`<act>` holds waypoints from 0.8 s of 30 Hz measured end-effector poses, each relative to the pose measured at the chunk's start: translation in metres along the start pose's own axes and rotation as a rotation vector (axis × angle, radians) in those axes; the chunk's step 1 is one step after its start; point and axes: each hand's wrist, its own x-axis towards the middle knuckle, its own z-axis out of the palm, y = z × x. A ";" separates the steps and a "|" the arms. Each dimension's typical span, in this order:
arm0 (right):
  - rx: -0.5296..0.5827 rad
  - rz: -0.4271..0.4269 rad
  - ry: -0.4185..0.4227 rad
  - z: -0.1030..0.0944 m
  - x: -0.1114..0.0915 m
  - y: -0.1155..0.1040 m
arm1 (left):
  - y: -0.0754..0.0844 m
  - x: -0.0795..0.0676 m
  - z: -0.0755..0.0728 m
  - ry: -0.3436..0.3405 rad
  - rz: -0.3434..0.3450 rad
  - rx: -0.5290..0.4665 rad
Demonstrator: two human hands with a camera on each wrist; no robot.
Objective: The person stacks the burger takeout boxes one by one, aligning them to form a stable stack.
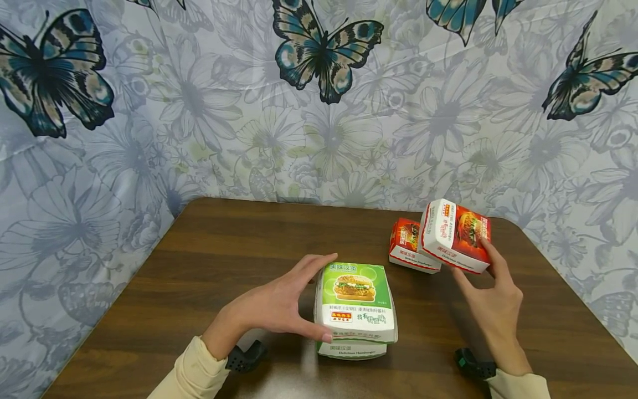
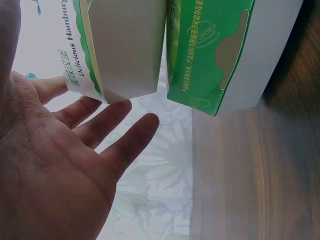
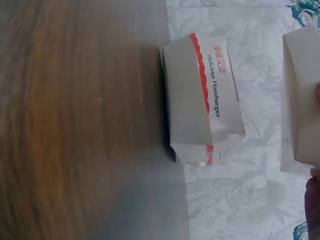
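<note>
Two green-and-white hamburger boxes are stacked near the front middle of the table. My left hand (image 1: pixel 284 299) grips the upper green box (image 1: pixel 356 299) from its left side, thumb at the near edge and fingers at the far edge. Under it is the lower green box (image 2: pixel 205 55), with a narrow wedge of light between the two in the left wrist view. At the back right, my right hand (image 1: pixel 495 302) holds a red-and-white hamburger box (image 1: pixel 456 235) tilted and raised off the table. Another red box (image 3: pixel 200 100) stands on the table to its left, partly overlapped in the head view.
The dark wooden table (image 1: pixel 239 244) has rounded far corners. Behind it hangs a pale cloth (image 1: pixel 339 138) printed with flowers and butterflies. Each wrist wears a black band (image 1: pixel 246 357).
</note>
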 end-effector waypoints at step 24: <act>0.111 -0.125 -0.030 -0.001 0.005 -0.024 | 0.000 0.000 0.000 -0.014 -0.013 -0.004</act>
